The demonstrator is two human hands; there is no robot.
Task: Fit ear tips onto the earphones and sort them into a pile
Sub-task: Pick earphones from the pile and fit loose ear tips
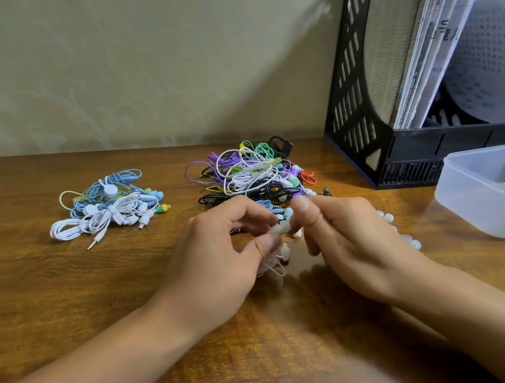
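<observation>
On a wooden desk [68, 312], between a tangled earphone heap [252, 175] and a sorted pile [108, 207] (far left), the left hand [218, 260] is pinching a white earbud [278, 230] — the right hand [348, 243] is apparently pressing a tip on; seating it squarely comes next.

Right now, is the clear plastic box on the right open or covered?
Open: the clear plastic box shows a bare rim and no lid on it.

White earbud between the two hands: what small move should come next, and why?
Probably press the tip home: the left hand pinches the white earbud and the right hand meets it at the fingertips. Whether the tip is seated is hidden. Once fitted, it likely goes on the blue-white pile.
</observation>
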